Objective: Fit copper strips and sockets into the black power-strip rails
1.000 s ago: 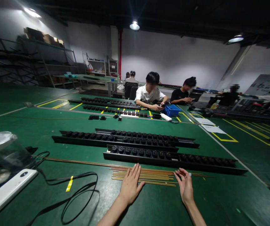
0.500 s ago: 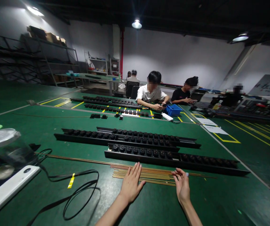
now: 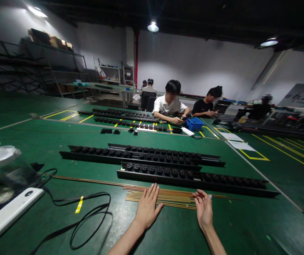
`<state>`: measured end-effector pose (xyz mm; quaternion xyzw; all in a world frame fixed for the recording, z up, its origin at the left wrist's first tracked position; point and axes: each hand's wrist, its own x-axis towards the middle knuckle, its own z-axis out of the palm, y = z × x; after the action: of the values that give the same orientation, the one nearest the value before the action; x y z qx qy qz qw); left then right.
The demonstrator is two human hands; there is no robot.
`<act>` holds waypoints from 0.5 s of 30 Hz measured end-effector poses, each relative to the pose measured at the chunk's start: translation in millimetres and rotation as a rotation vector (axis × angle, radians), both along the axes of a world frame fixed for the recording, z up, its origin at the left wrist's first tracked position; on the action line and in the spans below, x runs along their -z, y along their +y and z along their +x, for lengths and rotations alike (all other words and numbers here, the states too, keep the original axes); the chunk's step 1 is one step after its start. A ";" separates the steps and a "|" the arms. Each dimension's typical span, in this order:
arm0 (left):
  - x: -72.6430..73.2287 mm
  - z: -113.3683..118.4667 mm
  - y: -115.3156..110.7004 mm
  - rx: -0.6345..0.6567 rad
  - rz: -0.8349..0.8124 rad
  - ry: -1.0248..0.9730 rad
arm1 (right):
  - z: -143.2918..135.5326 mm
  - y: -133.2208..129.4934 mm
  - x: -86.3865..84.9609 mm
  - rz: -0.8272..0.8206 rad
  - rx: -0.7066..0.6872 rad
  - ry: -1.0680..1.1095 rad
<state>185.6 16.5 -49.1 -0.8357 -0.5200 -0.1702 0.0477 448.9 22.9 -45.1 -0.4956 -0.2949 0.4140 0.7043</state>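
Right hand (image 3: pixel 204 210): in the head view, had edged left since a second earlier, up to the right ends of the brass-coloured rods (image 3: pixel 175 194).
Right fingers: were loosely curved; contact could not be told.
Left hand (image 3: pixel 147 209): rested palm down across the rods, fingers extended, thumb spread, unmoved.
Rods: lay on the green table (image 3: pixel 130 226), just nearside of the black rail (image 3: pixel 165 179), long axis running left to right.
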 end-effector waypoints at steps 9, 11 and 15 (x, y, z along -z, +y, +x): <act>0.8 0.4 -0.2 0.001 0.003 -0.015 | -6.7 0.7 2.5 0.002 -0.005 -0.010; 1.0 0.4 -0.2 0.002 0.005 -0.014 | -7.0 0.7 2.3 0.000 -0.011 0.013; 0.5 0.9 -0.4 -0.002 -0.003 -0.010 | -9.6 0.0 1.2 0.000 -0.032 0.023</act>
<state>186.5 16.1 -49.6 -0.8345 -0.5211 -0.1733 0.0439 439.3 22.9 -46.3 -0.4859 -0.2948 0.4308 0.7010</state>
